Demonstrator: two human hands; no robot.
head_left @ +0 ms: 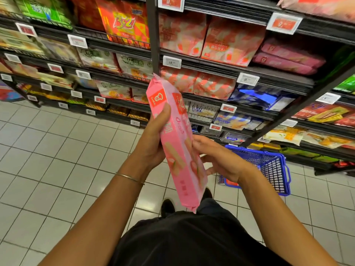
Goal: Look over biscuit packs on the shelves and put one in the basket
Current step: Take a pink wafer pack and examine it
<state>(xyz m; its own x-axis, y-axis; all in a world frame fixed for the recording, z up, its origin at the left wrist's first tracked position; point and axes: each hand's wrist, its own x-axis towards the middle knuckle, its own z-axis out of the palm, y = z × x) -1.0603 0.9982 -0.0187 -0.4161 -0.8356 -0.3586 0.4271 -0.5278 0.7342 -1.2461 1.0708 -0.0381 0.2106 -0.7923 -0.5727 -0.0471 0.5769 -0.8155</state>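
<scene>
Head view. Pink biscuit pack point(176, 143) held up in front of the person, long and narrow, standing nearly upright with its top tipped slightly to the left. A red logo sits near its top and biscuit pictures run down its front.

Left hand point(153, 139) grips the pack from its left side. The thumb is pressed on the front face in the upper half and the fingers are wrapped behind, out of sight. A thin bracelet point(128, 176) is on that wrist, lower left of the pack.

Right hand point(217, 158) is at the pack's right edge, around its middle. The thumb touches the edge and the fingers are loosely spread, with their tips hidden behind the pack, so I cannot tell if it pinches or only touches.

Blue basket point(272, 166) stands on the tile floor point(57, 150) to the right of the pack, partly hidden by the right hand and well apart from the pack.

Shelves point(211, 68) rise behind the pack, stacked with pink, red, blue and green packs. White price tags point(172, 62) line the shelf edges.

Black shoes point(167, 206) show just below the pack's bottom end, and a black top point(192, 242) shows below those.
</scene>
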